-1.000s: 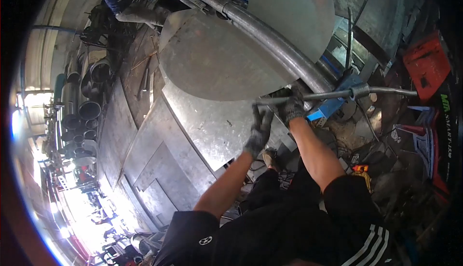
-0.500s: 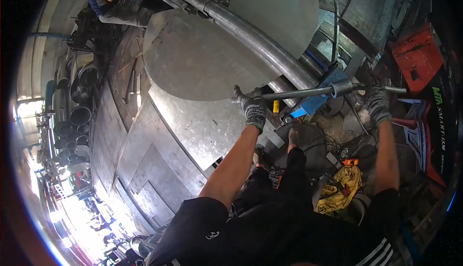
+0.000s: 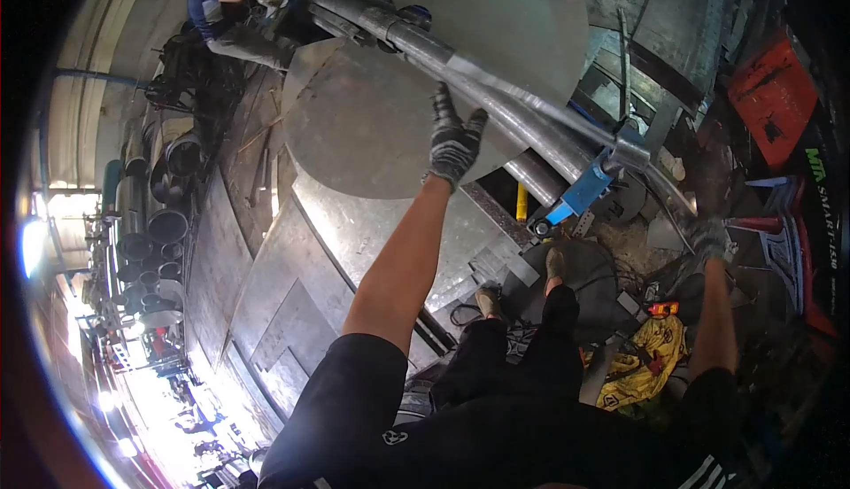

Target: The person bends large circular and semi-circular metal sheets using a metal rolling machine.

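Observation:
A long metal bar (image 3: 549, 110) passes slantwise through a metal collar (image 3: 630, 154) above a blue clamp piece (image 3: 580, 195). My left hand (image 3: 455, 145), in a striped work glove, is raised off the bar with its fingers apart; nothing is in it. At the bar's lower right end is my gloved right hand (image 3: 708, 239), somewhat blurred, its fingers closed around that end. Two long steel pipes (image 3: 505, 112) run beneath the bar toward the upper left, next to the clamp piece.
Large round metal plates (image 3: 354, 126) and flat sheets (image 3: 292, 321) lie at the left. A yellow bag (image 3: 651, 360) is by my legs. A red panel (image 3: 770, 90) stands at the right. Another person (image 3: 221, 11) sits at the far upper left. Open-ended pipes (image 3: 168, 223) are stacked at the left.
The bar has swung from nearly level to steeply slanted, its left end up and right end down. My left hand has let go and risen; my right hand has moved down.

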A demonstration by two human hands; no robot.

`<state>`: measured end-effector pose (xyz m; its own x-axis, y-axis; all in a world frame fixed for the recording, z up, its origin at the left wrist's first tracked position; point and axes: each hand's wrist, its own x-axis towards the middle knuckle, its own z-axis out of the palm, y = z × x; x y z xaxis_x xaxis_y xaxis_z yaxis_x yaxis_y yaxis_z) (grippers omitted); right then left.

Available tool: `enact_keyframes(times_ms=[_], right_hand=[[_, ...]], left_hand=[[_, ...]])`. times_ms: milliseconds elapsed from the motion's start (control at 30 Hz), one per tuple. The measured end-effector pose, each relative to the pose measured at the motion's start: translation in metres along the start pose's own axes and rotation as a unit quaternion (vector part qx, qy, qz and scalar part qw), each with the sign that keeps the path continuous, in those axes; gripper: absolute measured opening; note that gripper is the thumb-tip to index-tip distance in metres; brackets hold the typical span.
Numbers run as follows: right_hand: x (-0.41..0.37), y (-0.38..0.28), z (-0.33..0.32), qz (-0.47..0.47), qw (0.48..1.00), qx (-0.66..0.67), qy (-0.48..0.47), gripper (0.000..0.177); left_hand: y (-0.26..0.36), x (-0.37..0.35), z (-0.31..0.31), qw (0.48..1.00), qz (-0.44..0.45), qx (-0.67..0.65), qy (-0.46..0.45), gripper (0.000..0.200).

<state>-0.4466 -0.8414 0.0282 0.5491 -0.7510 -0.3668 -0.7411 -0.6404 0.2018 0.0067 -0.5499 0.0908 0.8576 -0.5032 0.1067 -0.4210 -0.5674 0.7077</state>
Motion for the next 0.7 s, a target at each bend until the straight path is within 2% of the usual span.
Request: enact_keyframes(times_ms=[33, 67, 100, 133, 167, 200, 233, 300, 333, 367, 400, 433, 500, 533, 567, 633, 667, 700], right_hand=[[-0.033, -0.024, -0.001, -0.123, 0.951, 0.258, 0.121, 0.023], [-0.058, -0.024, 0.024, -0.155, 0.935, 0.309, 0.083, 0.023], [-0.082, -0.026, 0.042, -0.146, 0.925, 0.35, 0.023, 0.022], [-0.101, -0.035, 0.058, -0.129, 0.898, 0.42, -0.032, 0.022], [-0.115, -0.045, 0.073, -0.095, 0.846, 0.516, -0.094, 0.021], [-0.125, -0.06, 0.083, -0.044, 0.765, 0.623, -0.157, 0.021], [-0.136, -0.078, 0.086, 0.018, 0.652, 0.726, -0.219, 0.021], [-0.147, -0.129, 0.092, 0.085, 0.418, 0.863, -0.272, 0.021], [-0.147, -0.161, 0.092, 0.084, 0.323, 0.901, -0.276, 0.021], [-0.146, -0.196, 0.097, 0.078, 0.249, 0.925, -0.275, 0.022], [-0.139, -0.23, 0.099, 0.074, 0.19, 0.942, -0.268, 0.022], [-0.131, -0.266, 0.103, 0.077, 0.146, 0.953, -0.256, 0.023], [-0.105, -0.329, 0.105, 0.116, 0.109, 0.962, -0.224, 0.024], [-0.094, -0.35, 0.11, 0.13, 0.095, 0.963, -0.214, 0.024], [-0.089, -0.366, 0.114, 0.14, 0.087, 0.964, -0.208, 0.025], [-0.072, -0.38, 0.124, 0.129, 0.116, 0.963, -0.204, 0.027], [-0.068, -0.383, 0.132, 0.122, 0.157, 0.959, -0.203, 0.028], [-0.068, -0.382, 0.144, 0.11, 0.24, 0.945, -0.192, 0.031]], left_hand=[[0.002, -0.013, -0.006, 1.0, 0.013, -0.024, -0.012, 0.088], [-0.004, -0.039, -0.007, 0.996, 0.029, -0.071, -0.039, 0.083], [-0.017, -0.069, -0.003, 0.989, 0.037, -0.123, -0.077, 0.077], [-0.036, -0.104, 0.007, 0.976, 0.036, -0.179, -0.121, 0.072], [-0.061, -0.143, 0.021, 0.96, 0.028, -0.226, -0.165, 0.068], [-0.083, -0.185, 0.035, 0.942, 0.013, -0.258, -0.214, 0.063], [-0.099, -0.228, 0.045, 0.928, 0.002, -0.268, -0.258, 0.059], [-0.078, -0.291, 0.022, 0.919, 0.056, -0.09, -0.38, 0.069], [-0.057, -0.291, 0.008, 0.91, 0.002, -0.106, -0.401, 0.068], [-0.035, -0.299, -0.011, 0.896, -0.058, -0.121, -0.424, 0.068], [-0.042, -0.303, -0.01, 0.899, -0.057, -0.117, -0.418, 0.068], [-0.053, -0.305, -0.006, 0.91, -0.007, -0.078, -0.408, 0.066], [0.025, -0.262, -0.041, 0.882, -0.134, -0.228, -0.391, 0.064], [0.008, -0.259, -0.024, 0.881, -0.136, -0.227, -0.392, 0.064], [-0.032, -0.257, 0.009, 0.9, -0.055, -0.182, -0.391, 0.065], [-0.099, -0.235, 0.072, 0.916, 0.04, -0.13, -0.378, 0.066], [-0.128, -0.24, 0.098, 0.909, 0.138, -0.036, -0.391, 0.068], [-0.13, -0.242, 0.105, 0.899, 0.188, 0.012, -0.396, 0.069]])
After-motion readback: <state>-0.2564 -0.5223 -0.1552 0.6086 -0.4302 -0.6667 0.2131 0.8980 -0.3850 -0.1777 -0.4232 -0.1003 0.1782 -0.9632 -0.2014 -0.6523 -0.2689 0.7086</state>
